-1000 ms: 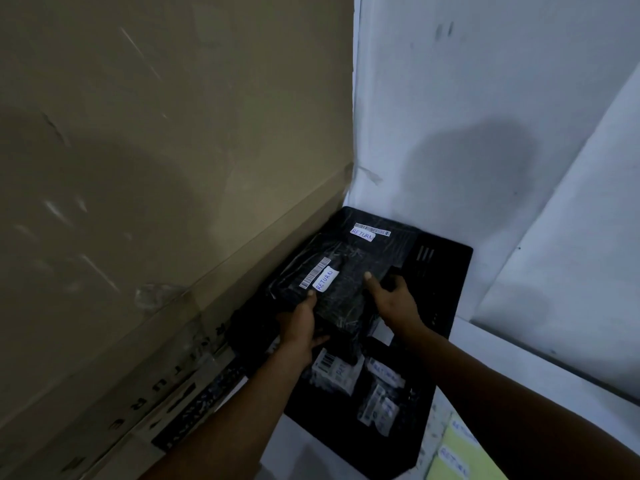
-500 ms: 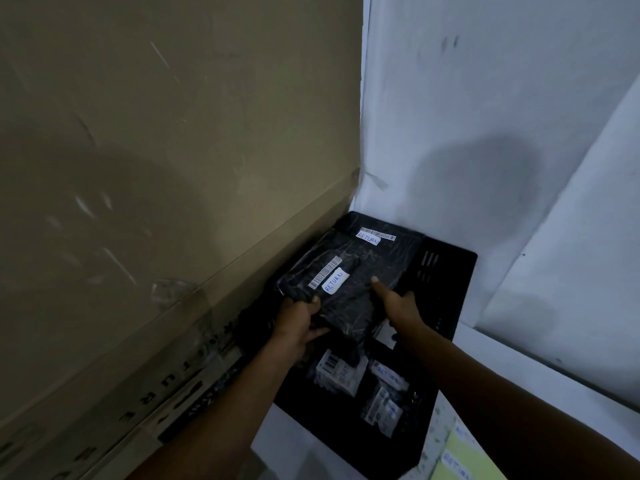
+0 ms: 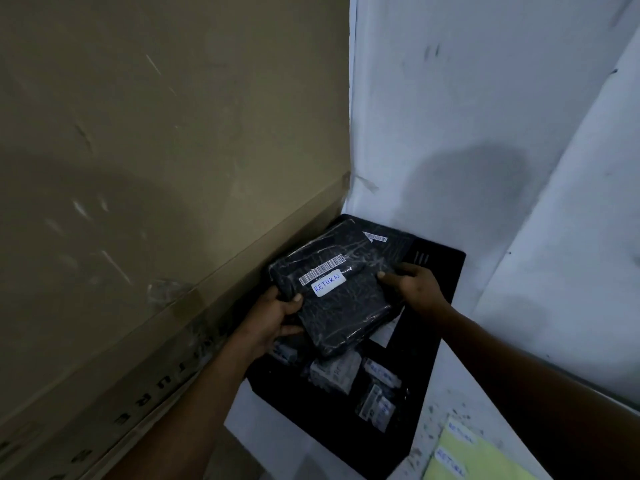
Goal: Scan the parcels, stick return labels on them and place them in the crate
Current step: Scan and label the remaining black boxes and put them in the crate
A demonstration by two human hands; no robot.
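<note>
The scene is dim, with a cool bluish cast on the white wall (image 3: 485, 98) and a dull tan on the cardboard box (image 3: 156, 133). Light comes from behind the viewer: a soft head-shaped shadow falls on the wall just above the black crate (image 3: 446, 268), and another broad shadow darkens the box to the crate's left. The crate's inside is nearly lost in darkness. Faint glare streaks the shiny wrap of the parcel (image 3: 339, 306). Straight edges bow toward the frame borders, and detail is soft and noisy.
</note>
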